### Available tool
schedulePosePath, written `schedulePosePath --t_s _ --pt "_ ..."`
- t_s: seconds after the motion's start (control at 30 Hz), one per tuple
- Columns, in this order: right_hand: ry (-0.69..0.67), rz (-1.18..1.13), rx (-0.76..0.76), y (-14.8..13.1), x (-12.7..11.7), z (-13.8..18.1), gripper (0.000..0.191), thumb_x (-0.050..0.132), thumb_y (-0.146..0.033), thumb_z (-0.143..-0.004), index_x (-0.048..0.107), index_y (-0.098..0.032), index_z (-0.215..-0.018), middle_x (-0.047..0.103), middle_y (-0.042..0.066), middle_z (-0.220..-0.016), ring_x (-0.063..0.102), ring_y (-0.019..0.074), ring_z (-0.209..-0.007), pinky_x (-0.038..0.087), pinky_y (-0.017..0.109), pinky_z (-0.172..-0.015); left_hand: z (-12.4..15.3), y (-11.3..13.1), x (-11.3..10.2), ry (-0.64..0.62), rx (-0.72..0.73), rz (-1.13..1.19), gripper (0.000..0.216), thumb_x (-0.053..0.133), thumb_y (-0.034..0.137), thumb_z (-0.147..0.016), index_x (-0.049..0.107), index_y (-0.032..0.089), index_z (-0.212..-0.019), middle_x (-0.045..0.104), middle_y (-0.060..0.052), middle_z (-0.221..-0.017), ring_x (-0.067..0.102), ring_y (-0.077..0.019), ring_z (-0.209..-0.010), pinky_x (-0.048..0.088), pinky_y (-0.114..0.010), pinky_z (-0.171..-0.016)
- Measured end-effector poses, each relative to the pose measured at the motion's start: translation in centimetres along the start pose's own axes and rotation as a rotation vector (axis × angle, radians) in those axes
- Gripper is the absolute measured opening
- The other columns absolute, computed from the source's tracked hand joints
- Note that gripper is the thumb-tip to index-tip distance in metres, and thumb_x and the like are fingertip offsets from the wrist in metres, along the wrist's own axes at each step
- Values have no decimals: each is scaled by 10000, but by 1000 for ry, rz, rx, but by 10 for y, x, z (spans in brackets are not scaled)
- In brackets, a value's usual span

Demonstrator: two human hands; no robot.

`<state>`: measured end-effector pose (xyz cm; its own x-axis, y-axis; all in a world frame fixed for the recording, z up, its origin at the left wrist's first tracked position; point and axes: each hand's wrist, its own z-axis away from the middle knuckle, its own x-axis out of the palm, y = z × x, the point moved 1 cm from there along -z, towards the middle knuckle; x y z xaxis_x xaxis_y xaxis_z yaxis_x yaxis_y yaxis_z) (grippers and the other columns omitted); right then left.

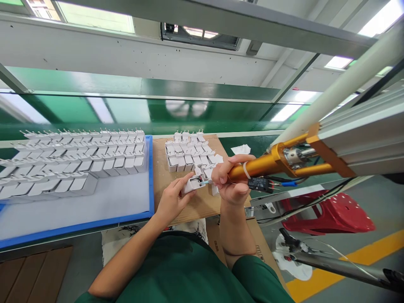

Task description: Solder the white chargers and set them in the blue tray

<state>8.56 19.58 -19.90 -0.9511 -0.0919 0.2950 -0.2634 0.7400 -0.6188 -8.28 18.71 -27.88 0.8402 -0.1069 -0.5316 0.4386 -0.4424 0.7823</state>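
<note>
My left hand (173, 198) is closed on a white plastic plug housing (191, 185), whose open side shows small parts inside. An orange tubular power driver (261, 166) lies in the closed grip of my right hand (232, 179). Its thin tip points left and reaches the open side of the housing; whether it touches a part inside cannot be made out. A white tie circles the driver's barrel, and a small black switch (260, 184) with wires sits under it. Rows of similar white housings (186, 153) stand just beyond my hands on a brown cardboard sheet (160, 181).
On the left, a blue-edged tray (126, 215) holds many rows of white housings with pins upward. A grey metal arm (362, 134) carries the driver from the right. A crumpled white piece (240, 150) lies behind. A red stool (334, 212) stands on the floor at right.
</note>
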Motion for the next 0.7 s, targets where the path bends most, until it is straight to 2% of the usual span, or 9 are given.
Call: schedulePosePath --t_s 0.43,0.7 --pt "-9 10 -10 1 0 -1 445 701 -623 -794 601 -313 -1098 488 -100 -574 396 71 -371 365 202 -349 1 -2 0 2 1 14 490 647 291 -918 571 255 -1400 710 -38 -1087 551 -123 -683 518 -243 -715" --pt "-12 71 -17 4 -4 0 552 667 -736 -741 567 -320 -1090 485 -102 -563 361 74 -347 349 212 -332 2 -6 1 6 -47 69 499 663 296 -905 582 269 -1397 711 -38 -1091 569 -126 -692 536 -258 -725"
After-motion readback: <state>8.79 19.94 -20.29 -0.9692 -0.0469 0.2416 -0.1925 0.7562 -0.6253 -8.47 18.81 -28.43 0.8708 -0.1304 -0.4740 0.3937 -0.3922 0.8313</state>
